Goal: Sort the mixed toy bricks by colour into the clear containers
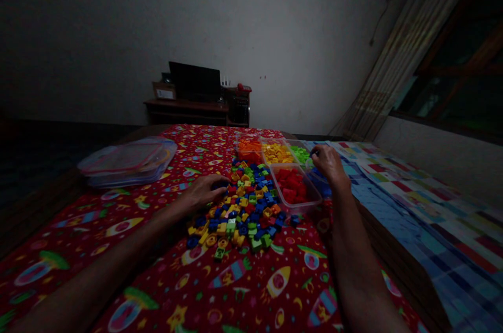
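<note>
**Both hands at the block pile, sorting tubs alongside**

Light: very dim; small details are uncertain.

Surface: red rocket-print cloth [251,291]. A checked cloth [412,202] lies along its right side.

Pile of building blocks [243,212]: mixed blue, yellow, green, red and orange pieces. It lies loose on the red cloth at centre, between the two forearms and just left of the tubs.

Left hand [202,191]: palm down at the pile's upper left edge, with the fingers curled onto the blocks. A dark piece sits under the fingertips. I cannot tell whether the grip is clenched on it or only resting.

Right hand [329,162]: raised behind the red tub [301,205], over a tub of blue blocks [324,189] that the wrist mostly hides. The grip is pinched, fingertips together on a small dark block [314,153]. Its colour is not certain.

Tubs: clear plastic, touching one another.
- Back row, left to right: orange tub [237,147], yellow tub [275,140], green tub [301,142].
- The red tub stands in front of this row, against the pile's right edge.

Elsewhere:
- A stack of clear lids [128,160] lies well to the left of the pile.
- A dark wooden counter [188,107] against the far wall carries a monitor [194,81].
- A curtain [396,65] hangs at right.
</note>
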Available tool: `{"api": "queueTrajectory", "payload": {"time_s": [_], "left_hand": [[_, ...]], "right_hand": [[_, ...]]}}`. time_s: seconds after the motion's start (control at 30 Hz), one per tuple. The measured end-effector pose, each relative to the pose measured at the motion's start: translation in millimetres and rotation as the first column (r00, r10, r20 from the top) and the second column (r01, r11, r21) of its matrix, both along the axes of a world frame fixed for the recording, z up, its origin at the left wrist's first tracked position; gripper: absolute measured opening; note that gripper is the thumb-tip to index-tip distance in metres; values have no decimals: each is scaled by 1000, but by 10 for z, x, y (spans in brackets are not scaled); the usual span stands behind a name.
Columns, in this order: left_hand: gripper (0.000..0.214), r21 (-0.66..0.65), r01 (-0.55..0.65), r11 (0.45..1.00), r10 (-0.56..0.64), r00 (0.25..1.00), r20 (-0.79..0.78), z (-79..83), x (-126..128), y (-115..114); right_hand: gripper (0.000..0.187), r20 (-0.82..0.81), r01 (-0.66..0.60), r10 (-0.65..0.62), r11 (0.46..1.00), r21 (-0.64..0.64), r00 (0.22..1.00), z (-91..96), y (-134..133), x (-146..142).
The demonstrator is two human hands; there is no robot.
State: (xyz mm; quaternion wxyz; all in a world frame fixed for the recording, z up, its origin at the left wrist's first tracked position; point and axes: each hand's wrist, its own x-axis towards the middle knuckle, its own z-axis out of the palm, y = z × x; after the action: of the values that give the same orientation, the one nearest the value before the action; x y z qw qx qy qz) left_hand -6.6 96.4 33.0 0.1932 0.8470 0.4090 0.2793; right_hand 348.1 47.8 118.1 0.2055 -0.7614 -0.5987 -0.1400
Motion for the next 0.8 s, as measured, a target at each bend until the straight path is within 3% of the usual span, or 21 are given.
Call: {"api": "queueTrajectory", "payload": {"time_s": [0.13,0.23,0.37,0.47,0.63,0.8], "left_hand": [[36,231,70,970,-63,997,-38,30,86,-71],[35,355,235,905,-200,971,-131,102,300,-369],[33,343,547,764,-431,827,-360,131,682,-1001],[32,346,617,707,-444,768,-461,38,883,-1278],[19,431,523,735,-267,808,-525,-107,924,-1126],[18,460,396,795,-143,858,-493,2,693,-826]], "right_hand": [[33,-19,94,-97,989,-110,995,-118,-39,240],[34,-42,52,-53,998,-34,998,-118,4,190],[34,-62,-76,81,995,69,995,-9,62,-23],[33,-87,-165,172,983,80,981,63,58,-168],[31,-77,-211,217,974,81,973,83,40,-277],[31,-85,-231,236,971,65,968,68,56,-332]]}}
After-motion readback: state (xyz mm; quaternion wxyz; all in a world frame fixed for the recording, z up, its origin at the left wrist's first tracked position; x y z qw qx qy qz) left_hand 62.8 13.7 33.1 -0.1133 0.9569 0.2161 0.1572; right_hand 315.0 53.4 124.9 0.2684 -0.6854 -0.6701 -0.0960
